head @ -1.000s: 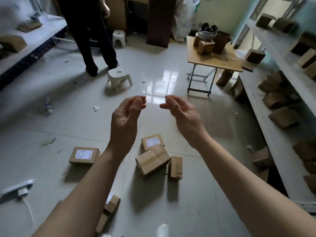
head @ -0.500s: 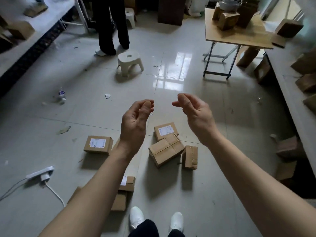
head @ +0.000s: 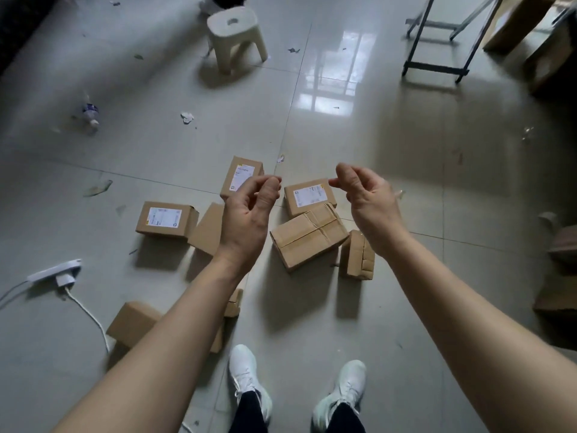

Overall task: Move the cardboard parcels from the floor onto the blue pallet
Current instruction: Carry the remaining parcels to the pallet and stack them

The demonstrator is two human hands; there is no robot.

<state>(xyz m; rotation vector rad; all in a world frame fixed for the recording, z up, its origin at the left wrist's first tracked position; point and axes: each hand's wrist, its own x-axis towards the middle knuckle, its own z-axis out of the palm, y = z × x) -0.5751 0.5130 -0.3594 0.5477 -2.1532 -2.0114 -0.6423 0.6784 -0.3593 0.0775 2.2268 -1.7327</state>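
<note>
Head view: parcels (head: 308,235) apparently below curled fingers (head: 268,189).

Dim daylight, window glare on glossy floor (head: 327,98), edges warped.

Glossy pale tiled floor (head: 359,145) mirrors window light; plastic stool (head: 236,35) and metal table legs (head: 437,54) stand beyond.
</note>
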